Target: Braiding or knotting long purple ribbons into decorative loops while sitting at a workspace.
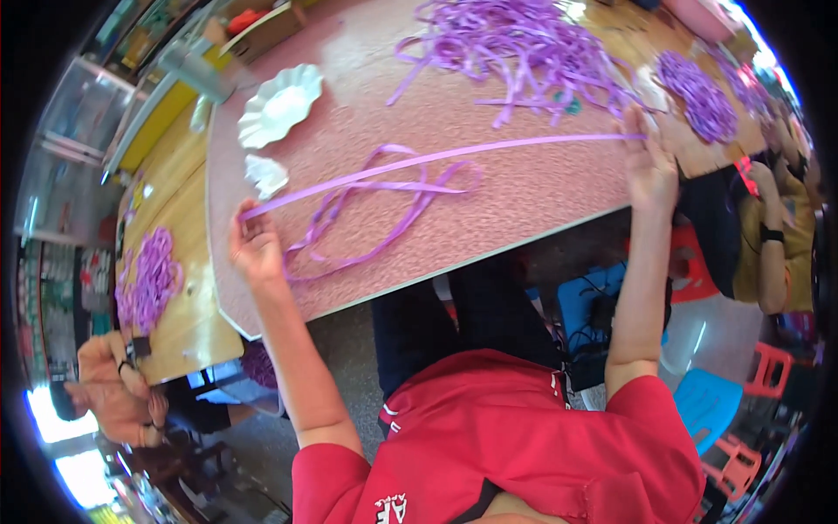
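Right, straight to the writing: spotting white lettering point(391, 509) on the front of the red shirt point(524, 428), down at the lower edge. Over to the crowded shelves point(65, 288) at far left, too small and blurred to read.

Now counting! Holding one flat purple ribbon point(436, 155), stretched taut above the pink tabletop point(541, 188): pinching one end in the left grip point(257, 249), narrow and curled; clasping the other in the right grip point(652, 170), narrowed on the strip with fingers raised. Seeing below it one loose run of purple loops point(393, 185); can't tell about any join with the taut strip.

Adding at least three purple piles: one big tangled heap point(532, 57) at the far side, one tighter bundle point(698, 96) beyond the right grip, one smaller pile point(150, 279) on the wooden tabletop point(196, 323) at left. Noting one white fluted dish point(281, 105) and, just beside, one crumpled white piece point(265, 176). Counting two co-workers, one in orange point(122, 410) at left, one in mustard point(777, 244) at right. Spotting one blue stool point(707, 406) and two red stools point(768, 371) at lower right.
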`<state>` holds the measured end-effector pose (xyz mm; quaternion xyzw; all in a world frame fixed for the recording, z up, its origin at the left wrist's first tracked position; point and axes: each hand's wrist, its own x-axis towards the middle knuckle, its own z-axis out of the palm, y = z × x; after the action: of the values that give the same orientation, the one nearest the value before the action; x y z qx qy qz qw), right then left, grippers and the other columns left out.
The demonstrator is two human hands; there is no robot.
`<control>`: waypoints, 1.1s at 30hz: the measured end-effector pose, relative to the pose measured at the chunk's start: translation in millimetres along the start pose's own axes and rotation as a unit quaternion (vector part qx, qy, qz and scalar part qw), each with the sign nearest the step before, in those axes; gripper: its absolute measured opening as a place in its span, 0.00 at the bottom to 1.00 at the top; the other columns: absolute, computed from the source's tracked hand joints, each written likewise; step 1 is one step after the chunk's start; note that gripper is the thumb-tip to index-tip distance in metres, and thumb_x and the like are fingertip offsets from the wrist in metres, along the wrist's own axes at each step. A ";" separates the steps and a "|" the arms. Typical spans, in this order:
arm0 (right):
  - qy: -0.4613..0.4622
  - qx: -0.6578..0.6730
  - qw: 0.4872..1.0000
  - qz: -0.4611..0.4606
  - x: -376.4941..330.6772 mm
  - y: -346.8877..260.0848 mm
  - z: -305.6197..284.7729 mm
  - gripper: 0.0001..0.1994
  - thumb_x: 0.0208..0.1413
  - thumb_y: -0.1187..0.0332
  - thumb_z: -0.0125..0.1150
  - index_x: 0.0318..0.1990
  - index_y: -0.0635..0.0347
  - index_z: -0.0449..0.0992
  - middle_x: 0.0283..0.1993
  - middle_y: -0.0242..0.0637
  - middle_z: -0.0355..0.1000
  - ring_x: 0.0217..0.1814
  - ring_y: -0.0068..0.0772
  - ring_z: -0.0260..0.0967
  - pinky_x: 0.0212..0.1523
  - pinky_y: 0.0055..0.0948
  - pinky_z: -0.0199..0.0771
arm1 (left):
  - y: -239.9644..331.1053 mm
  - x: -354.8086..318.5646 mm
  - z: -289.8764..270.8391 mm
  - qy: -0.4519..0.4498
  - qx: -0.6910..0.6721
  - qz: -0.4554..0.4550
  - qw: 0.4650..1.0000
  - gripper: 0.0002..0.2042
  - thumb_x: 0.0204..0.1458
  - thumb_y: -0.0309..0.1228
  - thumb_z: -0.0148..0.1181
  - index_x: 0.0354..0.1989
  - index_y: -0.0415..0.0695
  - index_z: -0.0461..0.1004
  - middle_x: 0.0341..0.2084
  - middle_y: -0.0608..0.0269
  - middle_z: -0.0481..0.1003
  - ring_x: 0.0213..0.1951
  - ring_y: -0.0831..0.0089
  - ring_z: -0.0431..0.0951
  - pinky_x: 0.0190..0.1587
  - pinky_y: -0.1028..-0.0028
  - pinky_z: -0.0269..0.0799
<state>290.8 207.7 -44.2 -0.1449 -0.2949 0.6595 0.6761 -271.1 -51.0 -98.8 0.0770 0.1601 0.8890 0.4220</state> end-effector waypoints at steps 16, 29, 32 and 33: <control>-0.170 -0.169 0.971 -0.009 -10.5 -5.5 28.0 0.18 0.66 0.72 0.49 0.63 0.59 0.65 0.51 0.43 0.73 0.30 0.16 0.62 0.32 0.20 0.63 | -59.7 -47.5 86.4 0.040 0.241 0.173 0.954 0.08 0.62 0.28 0.51 0.43 0.36 0.71 0.43 0.48 0.77 0.49 0.59 0.77 0.58 0.61 0.72; -0.487 -0.612 0.622 -0.049 -58.9 59.2 158.7 0.15 0.51 0.71 0.67 0.47 0.59 0.79 0.31 0.37 0.78 0.27 0.26 0.73 0.28 0.27 0.69 | -162.0 -110.0 168.6 -0.147 0.417 -0.058 0.895 0.07 0.60 0.31 0.59 0.42 0.41 0.74 0.26 0.69 0.75 0.23 0.89 0.63 0.25 0.87 0.55; -0.488 -0.579 0.653 0.023 -57.0 57.8 164.7 0.14 0.52 0.69 0.68 0.46 0.59 0.80 0.31 0.36 0.78 0.29 0.24 0.73 0.30 0.26 0.69 | -168.6 -111.8 164.8 -0.141 0.421 -0.067 0.893 0.08 0.60 0.32 0.60 0.42 0.41 0.75 0.26 0.70 0.74 0.25 0.88 0.65 0.27 0.87 0.58; -0.487 -0.581 0.652 0.024 -55.9 60.9 162.3 0.14 0.52 0.69 0.68 0.46 0.59 0.80 0.31 0.36 0.78 0.29 0.24 0.73 0.30 0.26 0.69 | -170.6 -112.3 163.8 -0.137 0.420 -0.066 0.895 0.09 0.59 0.32 0.60 0.42 0.41 0.75 0.26 0.71 0.74 0.26 0.88 0.67 0.29 0.86 0.59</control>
<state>148.5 127.1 35.7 -0.1728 -0.9011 0.3454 0.1971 -31.8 -1.0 -5.3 0.3570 0.4642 0.6898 0.4256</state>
